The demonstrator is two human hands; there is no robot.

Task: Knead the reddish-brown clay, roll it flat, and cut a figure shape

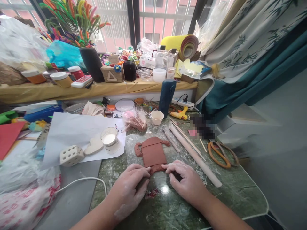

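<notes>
A flat slab of reddish-brown clay (pixel 153 152), shaped like a figure with two small arms, lies on the green marbled table (pixel 230 188). My left hand (pixel 130 188) and my right hand (pixel 185 180), both dusted white, rest at the slab's near edge. The fingers of each hand are curled and pinch the clay's lower edge from either side. A small scrap of dark red clay (pixel 151 193) lies between my wrists.
A long wooden rolling pin (pixel 195 156) and thin sticks lie right of the clay, orange scissors (pixel 219 153) beyond. Left are white paper (pixel 72 131) with a small cup, a heart shape and a white die-like block (pixel 71 155), plus a white cable (pixel 81 182). A cluttered shelf runs behind.
</notes>
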